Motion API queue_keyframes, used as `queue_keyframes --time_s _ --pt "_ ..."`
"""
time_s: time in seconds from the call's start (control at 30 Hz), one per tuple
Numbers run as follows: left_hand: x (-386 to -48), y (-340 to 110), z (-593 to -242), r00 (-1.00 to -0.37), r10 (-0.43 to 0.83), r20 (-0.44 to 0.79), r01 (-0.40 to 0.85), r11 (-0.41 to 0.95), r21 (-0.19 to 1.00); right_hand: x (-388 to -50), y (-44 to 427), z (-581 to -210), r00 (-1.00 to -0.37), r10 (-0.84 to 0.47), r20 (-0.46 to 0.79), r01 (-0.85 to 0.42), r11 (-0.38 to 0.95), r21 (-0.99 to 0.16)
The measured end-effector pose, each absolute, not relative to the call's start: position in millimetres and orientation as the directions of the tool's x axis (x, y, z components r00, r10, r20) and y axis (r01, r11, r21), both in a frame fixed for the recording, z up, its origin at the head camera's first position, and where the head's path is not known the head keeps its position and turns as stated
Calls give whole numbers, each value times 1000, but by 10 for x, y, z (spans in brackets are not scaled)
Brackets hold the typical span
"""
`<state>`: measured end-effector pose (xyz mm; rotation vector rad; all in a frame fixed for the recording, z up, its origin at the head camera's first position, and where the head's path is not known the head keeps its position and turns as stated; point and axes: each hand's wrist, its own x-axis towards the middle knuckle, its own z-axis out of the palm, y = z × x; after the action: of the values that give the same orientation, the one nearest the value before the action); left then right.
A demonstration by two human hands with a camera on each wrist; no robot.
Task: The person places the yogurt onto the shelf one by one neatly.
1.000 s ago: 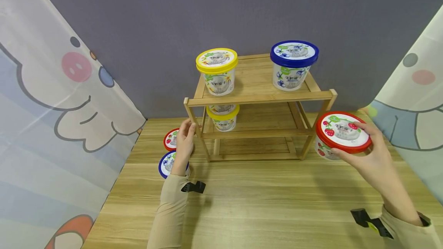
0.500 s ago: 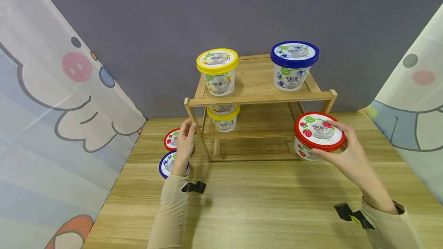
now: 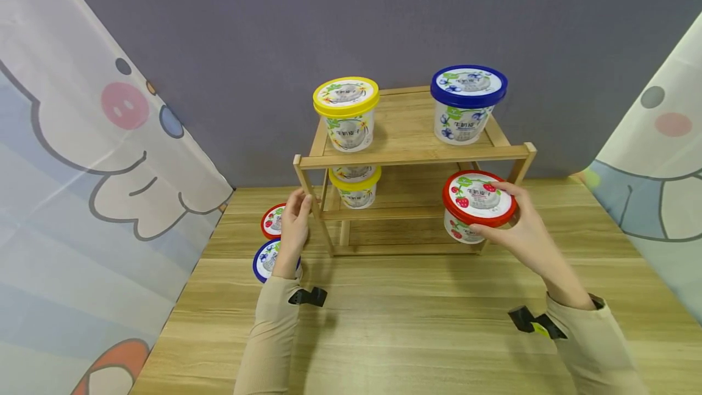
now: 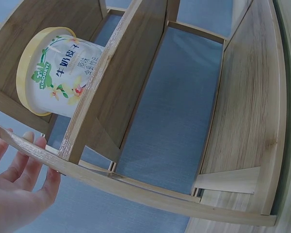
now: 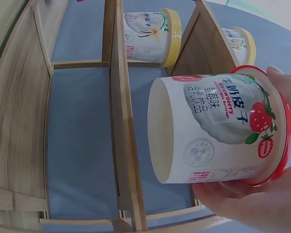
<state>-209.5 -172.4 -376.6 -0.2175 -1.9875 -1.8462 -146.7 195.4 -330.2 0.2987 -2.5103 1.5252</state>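
My right hand (image 3: pixel 526 233) holds a white tub with a red lid (image 3: pixel 479 199) by its rim, thumb in front and fingers behind. Strawberries are printed on this tub (image 5: pixel 218 128), and it hangs in front of the wooden rack's middle level at the right. At the rack's left post my left hand (image 3: pixel 295 224) grips the wood, its fingertips (image 4: pixel 26 141) against the post. A yellow-lidded tub (image 3: pixel 356 194) stands on the middle shelf at the left. On the top shelf (image 3: pixel 408 130) are another yellow-lidded tub (image 3: pixel 347 114) and a blue-lidded tub (image 3: pixel 466 105).
Left of the rack, a red-lidded tub (image 3: pixel 272 219) and a blue-lidded tub (image 3: pixel 267 258) stand on the wooden table (image 3: pixel 395 322), partly hidden by my left forearm. A grey wall (image 3: pixel 263 47) rises behind. Cartoon-printed curtains (image 3: pixel 71 157) flank both sides.
My right hand has carried the red-lidded tub leftward, from beside the rack to in front of its middle level. My left hand stays at the post.
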Motion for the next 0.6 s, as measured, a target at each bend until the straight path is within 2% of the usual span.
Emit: queue_keyframes --time_s 0.33,0.6 --pt "-1980 -1653 -3592 -910 -150 387 374 107 921 -1676 1859 -3269 -958 -129 255 -285 377 -881" --pt "-1994 -1672 -3632 -908 -152 391 380 97 920 -1839 1796 -3231 -962 -144 231 -270 414 -869"
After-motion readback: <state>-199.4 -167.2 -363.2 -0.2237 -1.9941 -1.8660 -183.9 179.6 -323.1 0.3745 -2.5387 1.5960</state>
